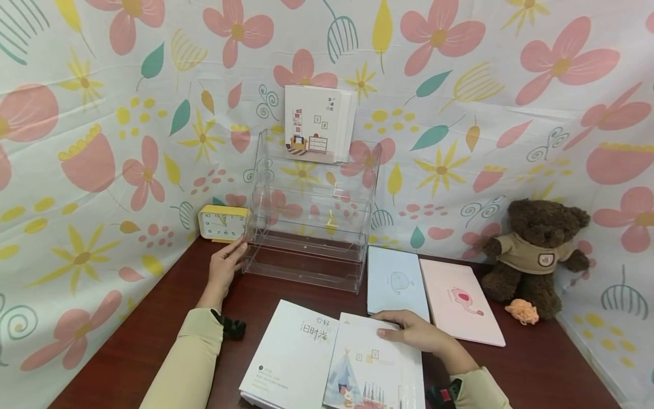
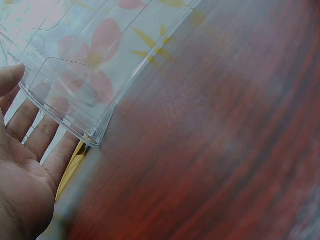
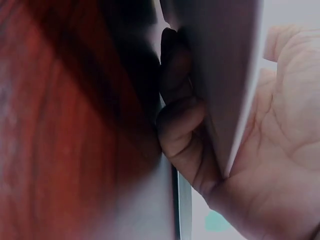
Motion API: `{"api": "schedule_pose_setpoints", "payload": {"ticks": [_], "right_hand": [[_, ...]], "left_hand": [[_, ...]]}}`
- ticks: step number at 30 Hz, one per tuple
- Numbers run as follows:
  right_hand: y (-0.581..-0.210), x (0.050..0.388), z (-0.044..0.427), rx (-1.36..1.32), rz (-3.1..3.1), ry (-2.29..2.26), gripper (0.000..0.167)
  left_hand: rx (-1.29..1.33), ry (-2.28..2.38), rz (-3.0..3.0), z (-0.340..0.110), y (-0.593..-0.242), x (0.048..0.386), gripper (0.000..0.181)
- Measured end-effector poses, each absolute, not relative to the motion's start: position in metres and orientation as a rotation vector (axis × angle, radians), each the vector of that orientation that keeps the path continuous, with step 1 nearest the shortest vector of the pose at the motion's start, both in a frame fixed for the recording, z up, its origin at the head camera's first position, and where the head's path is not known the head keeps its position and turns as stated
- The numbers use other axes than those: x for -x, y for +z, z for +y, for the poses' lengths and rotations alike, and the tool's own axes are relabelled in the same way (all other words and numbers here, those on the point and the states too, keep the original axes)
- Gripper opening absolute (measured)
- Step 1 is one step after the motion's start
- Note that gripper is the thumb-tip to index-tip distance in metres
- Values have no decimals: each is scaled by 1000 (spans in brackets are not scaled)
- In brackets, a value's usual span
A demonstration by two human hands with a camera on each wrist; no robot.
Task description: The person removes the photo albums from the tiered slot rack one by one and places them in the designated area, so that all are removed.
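Observation:
A clear acrylic display rack (image 1: pixel 306 250) with several tiers stands at the back of the table. My left hand (image 1: pixel 225 270) touches its left side with nearly straight fingers; in the left wrist view the hand (image 2: pixel 30 165) lies along the clear side panel (image 2: pixel 60 117). My right hand (image 1: pixel 416 332) grips a white picture book (image 1: pixel 370 363) with a tent drawing, thumb on top. In the right wrist view, the curled fingers (image 3: pixel 180 125) are under the book (image 3: pixel 225 75). A white book (image 1: pixel 293 355) with printed text lies to its left. More white books (image 1: pixel 317 122) stand in the rack's top tier.
A yellow alarm clock (image 1: pixel 223 222) sits left of the rack. Right of it lie a blue notebook (image 1: pixel 395 278) and a pink notebook (image 1: pixel 457 298). A brown teddy bear (image 1: pixel 544 244) sits at the right, an orange fluffy item (image 1: pixel 522 312) before it. Floral cloth (image 1: pixel 449 170) hangs behind.

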State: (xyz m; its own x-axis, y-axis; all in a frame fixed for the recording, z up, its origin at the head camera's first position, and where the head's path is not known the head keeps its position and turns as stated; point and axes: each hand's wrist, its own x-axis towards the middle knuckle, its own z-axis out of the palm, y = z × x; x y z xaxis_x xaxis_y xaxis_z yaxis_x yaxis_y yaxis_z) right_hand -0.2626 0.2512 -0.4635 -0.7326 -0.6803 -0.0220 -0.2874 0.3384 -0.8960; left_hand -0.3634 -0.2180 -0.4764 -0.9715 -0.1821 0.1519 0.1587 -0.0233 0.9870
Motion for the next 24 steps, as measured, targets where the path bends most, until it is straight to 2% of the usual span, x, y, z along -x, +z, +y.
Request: {"api": "schedule_pose_setpoints", "payload": {"ticks": [24], "right_hand": [[-465, 290, 224, 1026, 2321, -1246, 27]], "left_hand": [[-32, -2093, -2002, -219, -475, 364, 56]]}}
